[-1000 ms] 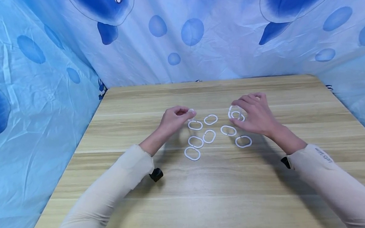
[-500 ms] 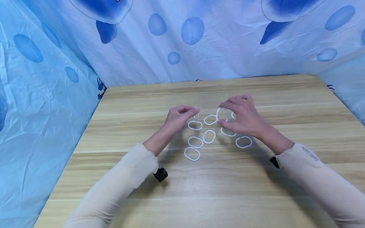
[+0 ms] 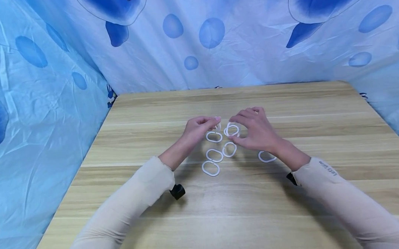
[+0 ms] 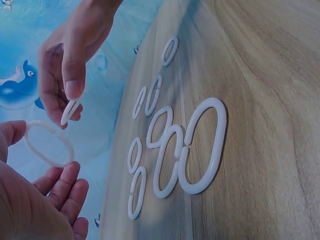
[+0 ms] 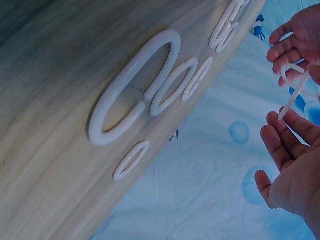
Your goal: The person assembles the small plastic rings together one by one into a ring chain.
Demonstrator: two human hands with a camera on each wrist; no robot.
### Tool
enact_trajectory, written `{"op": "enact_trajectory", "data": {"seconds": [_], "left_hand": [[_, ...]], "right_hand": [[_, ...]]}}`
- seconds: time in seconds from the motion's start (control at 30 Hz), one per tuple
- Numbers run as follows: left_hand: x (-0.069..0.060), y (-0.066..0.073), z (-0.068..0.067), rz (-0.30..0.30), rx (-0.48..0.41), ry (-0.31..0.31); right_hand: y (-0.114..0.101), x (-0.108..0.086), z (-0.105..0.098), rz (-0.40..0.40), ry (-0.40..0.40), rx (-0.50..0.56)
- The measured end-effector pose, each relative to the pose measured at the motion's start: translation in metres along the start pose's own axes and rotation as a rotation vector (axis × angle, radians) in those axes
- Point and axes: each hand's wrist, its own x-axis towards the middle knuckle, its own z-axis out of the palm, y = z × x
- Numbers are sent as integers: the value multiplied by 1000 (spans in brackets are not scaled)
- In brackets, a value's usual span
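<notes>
L hand [image 3: 199,130] & R hand [image 3: 253,130] up over mid tbl, one white oval split ring each.

L thumb & fingertips pinch L split ring [image 4: 34,150], roughly upright, thumb on top; other fingers loosely bent. R thumb & fingertips pinch R split ring [image 4: 71,112] just beside it, little finger spread away from the rest. Hard to say if the two touch, view's tight. Both pos. approx midway btwn L & R edges of the wood-grain table [image 3: 235,215], nearer far edge. Eight loose split rings [image 3: 202,167] lie flat on surface below, some touching or nearly; one lies apart twd R edge, partly hidden by R wrist in head view. Blue sea-print curtain [image 3: 185,77] hangs past far edge. Cream sleeves [image 3: 129,199] on both arms.
</notes>
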Motion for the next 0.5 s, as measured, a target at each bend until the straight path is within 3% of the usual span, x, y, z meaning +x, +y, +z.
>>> {"op": "enact_trajectory", "data": {"seconds": [0.5], "left_hand": [[1,-1,7,34,-27,11]], "right_hand": [[-9,6,4,-39,46,-3]]}}
